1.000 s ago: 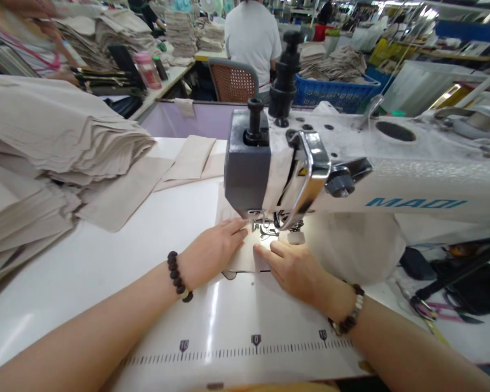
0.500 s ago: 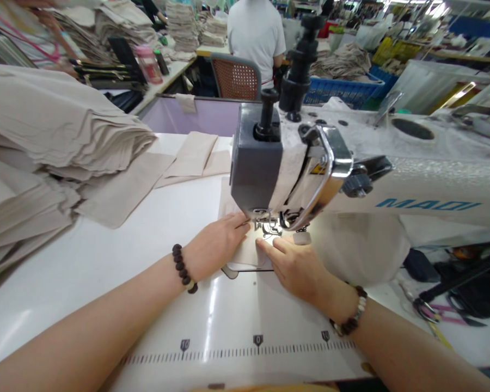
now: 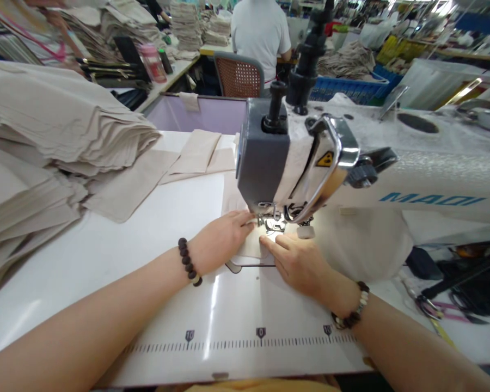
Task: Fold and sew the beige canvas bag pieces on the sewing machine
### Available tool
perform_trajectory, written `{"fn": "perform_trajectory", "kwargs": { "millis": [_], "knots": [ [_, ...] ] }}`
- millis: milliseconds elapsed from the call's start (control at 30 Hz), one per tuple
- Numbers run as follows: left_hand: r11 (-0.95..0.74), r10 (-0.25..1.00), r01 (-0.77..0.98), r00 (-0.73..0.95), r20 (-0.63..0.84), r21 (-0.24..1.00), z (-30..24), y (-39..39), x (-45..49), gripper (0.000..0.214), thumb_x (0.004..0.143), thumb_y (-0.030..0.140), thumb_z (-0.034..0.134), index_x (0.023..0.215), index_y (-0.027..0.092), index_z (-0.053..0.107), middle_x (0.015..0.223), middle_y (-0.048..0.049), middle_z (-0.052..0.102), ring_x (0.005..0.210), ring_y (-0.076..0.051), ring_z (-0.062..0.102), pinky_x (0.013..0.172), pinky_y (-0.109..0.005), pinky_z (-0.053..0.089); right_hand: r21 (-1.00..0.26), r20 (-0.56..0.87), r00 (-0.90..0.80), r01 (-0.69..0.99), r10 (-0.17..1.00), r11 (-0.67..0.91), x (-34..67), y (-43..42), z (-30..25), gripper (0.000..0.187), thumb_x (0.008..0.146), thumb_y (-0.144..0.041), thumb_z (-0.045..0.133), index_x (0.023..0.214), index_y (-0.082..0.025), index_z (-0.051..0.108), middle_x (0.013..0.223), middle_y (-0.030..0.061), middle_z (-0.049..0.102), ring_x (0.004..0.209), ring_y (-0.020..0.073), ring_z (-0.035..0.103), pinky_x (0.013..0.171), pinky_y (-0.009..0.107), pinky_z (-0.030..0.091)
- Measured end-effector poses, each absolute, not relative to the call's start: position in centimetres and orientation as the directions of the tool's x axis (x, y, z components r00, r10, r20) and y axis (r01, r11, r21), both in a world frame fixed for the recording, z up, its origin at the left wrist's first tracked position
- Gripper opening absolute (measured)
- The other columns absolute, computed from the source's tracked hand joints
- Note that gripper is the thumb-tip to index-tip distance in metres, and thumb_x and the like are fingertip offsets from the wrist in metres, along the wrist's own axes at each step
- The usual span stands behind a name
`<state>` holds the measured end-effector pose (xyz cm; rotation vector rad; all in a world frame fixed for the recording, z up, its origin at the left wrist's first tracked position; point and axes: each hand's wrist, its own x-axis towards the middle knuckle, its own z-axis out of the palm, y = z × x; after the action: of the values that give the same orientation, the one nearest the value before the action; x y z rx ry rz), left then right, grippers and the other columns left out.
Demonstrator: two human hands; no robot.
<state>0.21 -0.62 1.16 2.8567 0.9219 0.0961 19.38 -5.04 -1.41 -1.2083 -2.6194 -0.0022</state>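
Observation:
A white sewing machine (image 3: 392,179) with a grey head stands on the white table (image 3: 106,261). A small beige fabric piece (image 3: 251,246) lies under its presser foot (image 3: 273,223). My left hand (image 3: 222,239) rests flat on the fabric just left of the needle, fingers stretched out. To the right of the needle my right hand (image 3: 296,261) presses the fabric flat too, index finger pointing at the foot. Both wrists wear bead bracelets.
A tall stack of beige fabric (image 3: 53,147) fills the left side. Loose beige pieces (image 3: 196,155) lie behind the machine. A ruler scale (image 3: 261,340) is printed along the table's near edge. A person in white (image 3: 261,32) sits at the back. Scissors (image 3: 436,310) lie at right.
The fabric piece has fed away from me under the presser foot, less of it showing in front. Both hands followed it slightly forward. The view shifted a little.

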Motion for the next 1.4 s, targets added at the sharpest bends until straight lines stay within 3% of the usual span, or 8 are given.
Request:
{"fn": "perform_trajectory", "kwargs": {
  "millis": [167,367,667,833,1067,1233,1400],
  "knots": [
    [-0.871,0.474,0.467,0.881,0.011,0.155,0.7,-2.8,-0.3,0.022,0.089,0.012,0.042,0.103,0.007,0.058,0.107,-0.0115,0.058,0.105,-0.02,0.052,0.096,-0.033,0.042,-0.115,0.264,-0.725,0.631,0.636,0.767,20.0,-5.6,-1.1,0.024,0.084,-0.01,0.039,0.088,-0.013,0.062,0.064,0.0028,0.053,0.058,0.0158,0.043,0.056,0.03,0.028],
    [-0.854,0.507,0.496,0.861,0.04,0.157,0.2,-2.4,-0.5,0.027,0.088,0.006,0.037,0.109,0.004,0.054,0.116,-0.0143,0.055,0.114,-0.019,0.048,0.103,-0.031,0.036,-0.094,0.23,-0.665,0.712,0.711,0.696,19.6,-5.4,-1.3,0.027,0.085,-0.011,0.041,0.104,-0.012,0.06,0.066,0.0028,0.055,0.058,0.0154,0.047,0.054,0.029,0.031],
    [-0.834,0.53,0.513,0.847,0.036,0.202,0.4,-0.3,0.0,0.025,0.09,0.007,0.035,0.104,0.007,0.055,0.111,-0.0117,0.057,0.11,-0.016,0.051,0.099,-0.029,0.039,-0.077,0.12,-0.549,0.826,0.827,0.559,18.8,-4.9,-1.3,0.044,0.078,-0.007,0.046,0.121,-0.012,0.051,0.081,0.0047,0.065,0.07,0.0163,0.058,0.059,0.028,0.037],
    [-0.793,0.583,0.561,0.812,0.031,0.238,0.7,0.7,0.2,0.023,0.089,0.008,0.038,0.101,0.009,0.058,0.104,-0.011,0.061,0.099,-0.018,0.057,0.09,-0.031,0.045,-0.084,0.076,-0.531,0.84,0.844,0.536,18.6,-4.9,-1.2,0.042,0.078,-0.007,0.047,0.119,-0.012,0.053,0.082,0.0054,0.066,0.074,0.017,0.059,0.06,0.027,0.038],
    [-0.785,0.591,0.575,0.807,0.0,0.231,1.0,1.1,0.4,0.023,0.09,0.008,0.037,0.1,0.009,0.058,0.106,-0.0104,0.061,0.101,-0.016,0.056,0.09,-0.027,0.044,-0.077,0.085,-0.53,0.841,0.844,0.536,18.6,-4.9,-1.1,0.04,0.077,-0.008,0.049,0.116,-0.014,0.055,0.081,0.0044,0.066,0.072,0.0164,0.059,0.058,0.027,0.036],
    [-0.782,0.593,0.579,0.805,-0.01,0.232,0.9,1.1,0.3,0.022,0.088,0.006,0.039,0.092,0.01,0.06,0.1,-0.0091,0.062,0.092,-0.016,0.058,0.083,-0.027,0.046,-0.08,0.095,-0.536,0.836,0.839,0.543,18.6,-4.9,-1.1,0.041,0.076,-0.008,0.049,0.117,-0.013,0.055,0.081,0.0048,0.066,0.072,0.0165,0.058,0.059,0.027,0.037],
    [-0.782,0.594,0.581,0.804,-0.011,0.226,0.9,1.4,0.4,0.024,0.091,0.009,0.037,0.1,0.01,0.059,0.106,-0.0095,0.06,0.1,-0.016,0.055,0.09,-0.027,0.043,-0.089,0.108,-0.528,0.839,0.842,0.537,18.6,-4.8,-1.4,0.04,0.076,-0.008,0.049,0.115,-0.013,0.056,0.078,0.0042,0.065,0.07,0.0163,0.057,0.058,0.027,0.035]
  ]
}}
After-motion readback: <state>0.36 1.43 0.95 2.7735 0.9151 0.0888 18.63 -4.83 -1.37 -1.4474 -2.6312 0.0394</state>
